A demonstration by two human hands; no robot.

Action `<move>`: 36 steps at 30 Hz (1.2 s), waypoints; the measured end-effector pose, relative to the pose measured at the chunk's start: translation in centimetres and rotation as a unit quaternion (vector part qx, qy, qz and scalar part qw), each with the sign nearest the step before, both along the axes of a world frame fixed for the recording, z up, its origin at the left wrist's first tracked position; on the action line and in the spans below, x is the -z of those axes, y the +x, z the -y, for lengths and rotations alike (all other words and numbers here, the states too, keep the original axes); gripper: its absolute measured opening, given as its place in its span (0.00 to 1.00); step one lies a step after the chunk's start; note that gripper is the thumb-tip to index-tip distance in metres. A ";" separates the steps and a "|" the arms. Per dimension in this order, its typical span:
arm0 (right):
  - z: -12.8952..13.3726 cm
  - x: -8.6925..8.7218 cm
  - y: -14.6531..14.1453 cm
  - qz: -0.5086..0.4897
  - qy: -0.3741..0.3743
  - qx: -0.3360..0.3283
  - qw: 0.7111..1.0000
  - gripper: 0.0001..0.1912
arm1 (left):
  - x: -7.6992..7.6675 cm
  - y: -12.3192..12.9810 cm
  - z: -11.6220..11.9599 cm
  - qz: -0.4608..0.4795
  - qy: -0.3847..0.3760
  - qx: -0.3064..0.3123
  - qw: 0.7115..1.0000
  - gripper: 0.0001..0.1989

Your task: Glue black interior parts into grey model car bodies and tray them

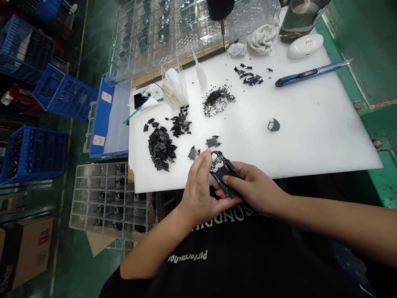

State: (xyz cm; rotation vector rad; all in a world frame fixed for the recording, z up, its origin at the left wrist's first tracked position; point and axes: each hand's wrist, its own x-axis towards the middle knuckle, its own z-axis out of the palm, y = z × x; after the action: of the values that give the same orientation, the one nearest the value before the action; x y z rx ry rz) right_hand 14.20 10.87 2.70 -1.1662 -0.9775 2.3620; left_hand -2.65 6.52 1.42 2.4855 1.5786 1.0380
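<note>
My left hand (pixel 198 182) and my right hand (pixel 252 186) both grip a black phone-like frame (pixel 223 171) just past the front edge of a white foam board (pixel 310 136). Its lower part is hidden by my fingers. Two loose black plastic pieces (pixel 213 142) (pixel 193 153) lie close beyond my left hand. Further left is a heap of black plastic parts (pixel 160 149). Tiny black bits form a scattered pile (pixel 218 101) near the board's middle. A small grey curved piece (pixel 274 124) sits to the right.
A blue utility knife (pixel 310 72) lies on the board's far right. Clear compartment trays (pixel 192 25) (pixel 107 198) stand behind and left, with a hanging driver (pixel 221 12), a white cloth (pixel 262 39), a bottle (pixel 300 18) and blue crates (pixel 63 93) nearby.
</note>
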 end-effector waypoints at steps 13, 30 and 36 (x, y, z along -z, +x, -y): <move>0.1 0.0 0.1 0.034 0.058 -0.018 0.998 0.11 | 0.3 0.4 0.5 0.002 -0.010 0.010 1.000 0.58; 0.4 -0.3 0.0 0.050 0.073 -0.010 0.996 0.09 | 0.1 0.4 0.6 0.006 -0.001 0.010 1.000 0.56; 0.6 -0.1 0.2 0.027 0.055 0.004 0.998 0.09 | 0.3 0.7 0.8 0.010 0.009 0.011 1.000 0.56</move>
State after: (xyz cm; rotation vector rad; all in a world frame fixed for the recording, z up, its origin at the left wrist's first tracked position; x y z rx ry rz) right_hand 14.37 10.30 2.84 -1.1967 -1.1029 2.2500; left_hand -2.00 5.71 1.16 2.4891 1.5409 1.0757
